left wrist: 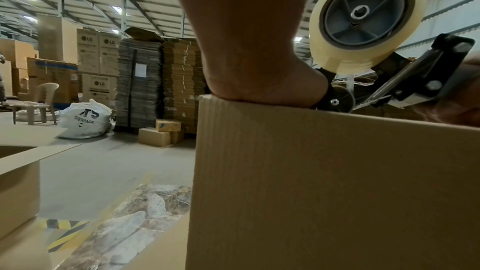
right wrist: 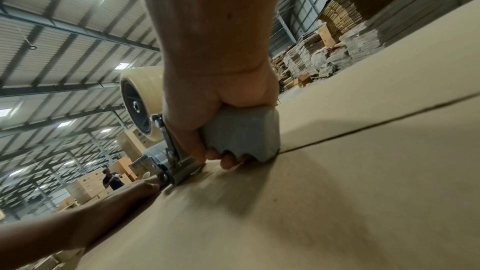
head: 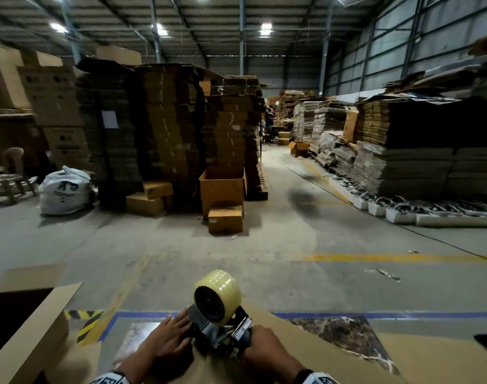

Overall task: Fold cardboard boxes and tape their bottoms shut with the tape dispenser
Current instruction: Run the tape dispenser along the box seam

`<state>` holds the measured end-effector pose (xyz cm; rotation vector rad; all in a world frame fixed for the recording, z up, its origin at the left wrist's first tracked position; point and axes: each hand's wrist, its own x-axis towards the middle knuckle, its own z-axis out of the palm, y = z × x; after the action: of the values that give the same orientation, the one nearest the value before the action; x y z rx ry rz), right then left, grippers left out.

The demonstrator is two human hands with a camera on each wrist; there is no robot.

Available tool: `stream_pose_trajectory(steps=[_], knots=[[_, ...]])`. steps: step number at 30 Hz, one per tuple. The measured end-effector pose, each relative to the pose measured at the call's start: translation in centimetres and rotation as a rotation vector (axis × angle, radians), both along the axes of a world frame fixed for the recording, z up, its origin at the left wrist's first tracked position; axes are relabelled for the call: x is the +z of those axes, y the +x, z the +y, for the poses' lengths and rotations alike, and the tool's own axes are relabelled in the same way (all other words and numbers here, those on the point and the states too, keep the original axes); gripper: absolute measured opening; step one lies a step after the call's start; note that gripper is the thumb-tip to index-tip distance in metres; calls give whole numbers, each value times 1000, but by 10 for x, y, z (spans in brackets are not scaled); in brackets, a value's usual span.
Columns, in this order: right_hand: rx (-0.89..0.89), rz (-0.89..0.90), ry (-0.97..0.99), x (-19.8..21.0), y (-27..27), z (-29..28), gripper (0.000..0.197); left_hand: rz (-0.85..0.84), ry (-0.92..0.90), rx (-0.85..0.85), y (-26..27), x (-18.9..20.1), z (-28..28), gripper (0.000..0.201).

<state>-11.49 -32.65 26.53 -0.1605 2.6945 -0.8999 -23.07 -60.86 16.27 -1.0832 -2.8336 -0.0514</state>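
Observation:
A brown cardboard box (head: 333, 364) stands bottom-up in front of me, its two flaps meeting at a seam (right wrist: 376, 126). The tape dispenser (head: 223, 325), with a roll of clear tape (head: 217, 295) on a grey hub, sits on the box's far edge. My right hand (head: 264, 347) grips its grey handle (right wrist: 241, 132). My left hand (head: 173, 336) lies flat with straight fingers on the box top, beside the dispenser's front, its fingertips at the box corner. In the left wrist view the palm presses on the box corner (left wrist: 259, 98) next to the roll (left wrist: 363, 19).
An open box (head: 29, 322) stands at my left. A blue taped line (head: 375, 314) and a yellow line (head: 375, 257) mark the concrete floor. Tall stacks of flat cardboard (head: 167, 134) and small boxes (head: 225, 220) stand ahead, more stacks (head: 403, 148) along the right. A white sack (head: 65, 191) and chair are at left.

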Motion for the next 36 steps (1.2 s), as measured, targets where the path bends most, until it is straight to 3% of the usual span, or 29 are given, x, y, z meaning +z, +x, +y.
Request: stream_pose_trajectory(steps=[4,7,11,13,21,24,28,36], knots=[[-18,-11,0,3,4,4,9,-119,53,-38,-15,-24,-9,31],[-15,-36,20,-1,7,13,28,-175,61,-27,-15,-24,-14,58],[-64,-39,30,-4,20,42,4,-215,59,-27,10,16,4,72],[-101,-39,49,-14,35,64,18,-246,-8,56,25,29,16,80],[-177,-53,81,-27,67,99,21,-262,-139,206,59,44,47,83],[-183,-57,48,-26,66,98,26,-202,-184,162,78,42,72,99],[-163,-54,7,-23,65,99,21,-254,-144,72,90,24,101,99],[-141,-22,34,-20,69,98,16,-248,-214,158,99,27,111,111]])
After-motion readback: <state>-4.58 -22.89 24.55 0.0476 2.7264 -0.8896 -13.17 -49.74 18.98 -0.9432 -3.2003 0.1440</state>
